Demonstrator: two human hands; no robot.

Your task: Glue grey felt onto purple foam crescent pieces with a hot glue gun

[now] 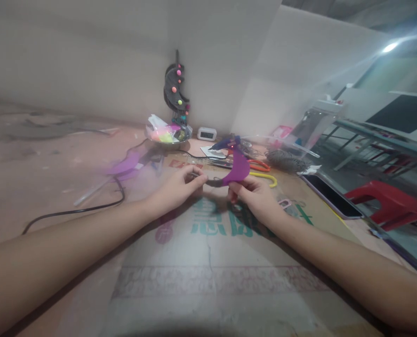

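Note:
My right hand [253, 194] pinches a purple crescent-shaped foam piece [238, 169] by its lower end, holding it up over a flattened cardboard sheet [211, 243]. My left hand [180, 187] is closed in a pinch on a thin dark stick [208, 180] that reaches to the foam piece's lower tip. Both hands hover close together above the cardboard. Behind them a blue glue gun [225, 142] lies on the table.
A bowl of coloured bits [168, 135], a dark crescent ornament with pom-poms [175, 91], a small white clock [207, 134], orange scissors [259, 164], a yellow hook-shaped piece [266, 177], a phone [334, 196], a black cable [89, 206], another purple piece [126, 166], a red stool [391, 203].

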